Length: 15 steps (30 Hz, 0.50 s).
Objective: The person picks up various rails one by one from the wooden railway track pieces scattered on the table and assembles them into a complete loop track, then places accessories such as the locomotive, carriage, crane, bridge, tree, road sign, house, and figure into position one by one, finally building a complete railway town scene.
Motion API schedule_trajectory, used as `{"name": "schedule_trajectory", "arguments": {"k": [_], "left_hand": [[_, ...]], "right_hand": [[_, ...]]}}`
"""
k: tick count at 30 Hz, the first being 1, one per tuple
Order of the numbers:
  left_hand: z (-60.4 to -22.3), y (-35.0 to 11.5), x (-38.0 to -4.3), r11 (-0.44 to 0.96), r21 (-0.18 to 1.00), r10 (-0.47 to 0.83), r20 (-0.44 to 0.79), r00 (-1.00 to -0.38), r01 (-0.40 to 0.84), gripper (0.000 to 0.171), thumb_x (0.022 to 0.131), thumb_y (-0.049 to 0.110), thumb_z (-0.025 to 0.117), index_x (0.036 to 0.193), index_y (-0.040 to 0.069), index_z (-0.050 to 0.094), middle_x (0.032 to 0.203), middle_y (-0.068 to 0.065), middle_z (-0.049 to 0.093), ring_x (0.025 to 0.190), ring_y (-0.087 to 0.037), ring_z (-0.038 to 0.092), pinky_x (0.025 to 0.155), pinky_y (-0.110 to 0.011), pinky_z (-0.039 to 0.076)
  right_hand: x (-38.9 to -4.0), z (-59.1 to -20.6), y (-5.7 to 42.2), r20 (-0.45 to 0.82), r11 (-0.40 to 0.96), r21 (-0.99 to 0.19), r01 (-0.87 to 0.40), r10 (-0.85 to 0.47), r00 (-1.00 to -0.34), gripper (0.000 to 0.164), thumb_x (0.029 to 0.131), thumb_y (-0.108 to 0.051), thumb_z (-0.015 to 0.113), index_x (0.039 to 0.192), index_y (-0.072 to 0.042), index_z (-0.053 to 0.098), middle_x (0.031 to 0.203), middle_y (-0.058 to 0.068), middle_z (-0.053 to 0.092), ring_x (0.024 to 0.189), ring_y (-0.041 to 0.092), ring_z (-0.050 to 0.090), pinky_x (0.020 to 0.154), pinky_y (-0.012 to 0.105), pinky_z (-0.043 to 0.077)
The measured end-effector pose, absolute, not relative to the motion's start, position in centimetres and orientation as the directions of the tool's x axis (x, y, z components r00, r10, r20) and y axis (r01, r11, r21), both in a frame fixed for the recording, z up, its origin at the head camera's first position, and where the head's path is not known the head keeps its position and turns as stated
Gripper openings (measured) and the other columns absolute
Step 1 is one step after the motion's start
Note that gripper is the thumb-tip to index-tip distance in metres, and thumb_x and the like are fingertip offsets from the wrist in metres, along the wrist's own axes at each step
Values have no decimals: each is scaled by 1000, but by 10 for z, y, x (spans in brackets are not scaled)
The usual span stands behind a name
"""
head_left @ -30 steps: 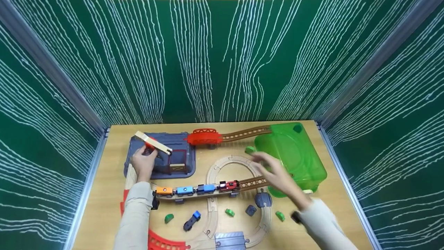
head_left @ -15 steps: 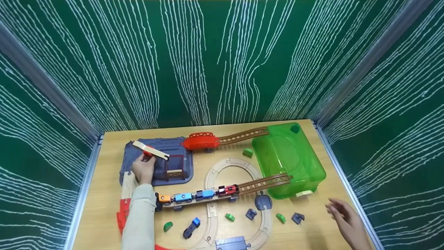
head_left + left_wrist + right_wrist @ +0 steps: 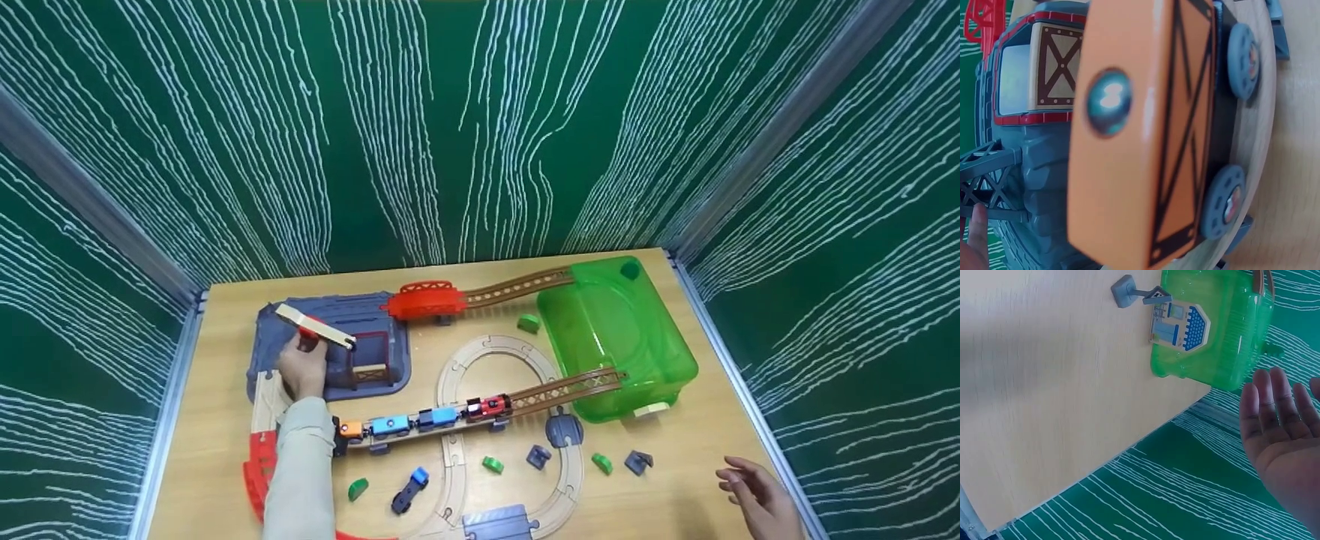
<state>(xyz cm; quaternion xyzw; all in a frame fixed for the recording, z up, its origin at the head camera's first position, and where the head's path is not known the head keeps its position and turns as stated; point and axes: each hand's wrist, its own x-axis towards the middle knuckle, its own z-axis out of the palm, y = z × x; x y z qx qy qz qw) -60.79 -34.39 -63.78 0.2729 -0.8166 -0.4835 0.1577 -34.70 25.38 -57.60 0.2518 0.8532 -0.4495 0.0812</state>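
In the head view my left hand [image 3: 302,369] is over the dark grey rocky base [image 3: 270,341]. Its fingers hold a red part under a tilted pale wooden track piece [image 3: 330,332]; the exact grip is hidden. One fingertip shows by a grey lattice [image 3: 994,191] in the left wrist view. Close to that wrist is an orange wagon [image 3: 1123,185], at the tail of a toy train with blue wagons [image 3: 390,425] and a red engine [image 3: 486,406]. My right hand [image 3: 761,499] hovers at the lower right with relaxed fingers, holding nothing.
A green translucent tub [image 3: 630,337] stands upside down at the right, joined by brown ramps [image 3: 566,391]. A red bridge [image 3: 426,300] is at the back. Wooden loop track [image 3: 450,480], small green pieces [image 3: 529,323], grey signs [image 3: 638,462] and a blue-black vehicle [image 3: 409,490] lie in front.
My right hand has drawn back from beside the small green piece near the tub to the lower right. My left hand stays at the wooden track piece. The head view has shifted slightly.
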Motion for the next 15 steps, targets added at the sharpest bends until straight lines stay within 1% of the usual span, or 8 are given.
{"name": "schedule_trajectory", "arguments": {"k": [4, 8, 11, 13, 15], "left_hand": [[-637, -343, -602, 427, 853, -605, 24, -796, -300, 39, 73, 13, 61, 109, -2, 59, 100, -22, 59, 96, -36, 52, 86, -42, 38], [-639, -347, -597, 463, 830, -606, 41, -794, -311, 40, 70, 13, 63, 107, -2, 59, 98, -24, 58, 94, -38, 52, 85, -45, 38], [-637, -351, -595, 475, 816, -581, 9, -814, -329, 54, 69, 16, 67, 116, -6, 52, 107, -26, 54, 101, -39, 49, 89, -45, 36], [-633, -355, -594, 471, 816, -556, -18, -831, -334, 62, 70, 16, 68, 123, -7, 44, 114, -27, 49, 106, -39, 45, 92, -44, 34], [-624, -359, -592, 470, 819, -537, -31, -843, -330, 66, 74, 15, 65, 128, -8, 36, 120, -26, 44, 111, -38, 41, 95, -43, 31]], "right_hand": [[-349, -579, 249, -354, 479, -724, 497, 361, -863, 60, 89, -48, 37, 127, -1, 35, 118, 21, 50, 93, 19, 57, 78, 29, 49], [-354, -582, 244, -354, 477, -734, 483, 339, -872, 56, 90, -43, 39, 127, -2, 36, 117, 20, 50, 95, 22, 55, 78, 32, 49], [-361, -583, 240, -327, 498, -739, 454, 325, -888, 50, 91, -39, 40, 125, -3, 39, 114, 19, 52, 93, 20, 56, 76, 30, 49], [-366, -584, 237, -266, 527, -748, 403, 319, -910, 45, 92, -35, 42, 122, -3, 43, 110, 17, 55, 89, 17, 57, 74, 28, 50], [-373, -584, 232, -182, 566, -753, 335, 311, -933, 37, 92, -30, 44, 117, -4, 48, 104, 14, 58, 85, 11, 58, 70, 24, 50]]}}
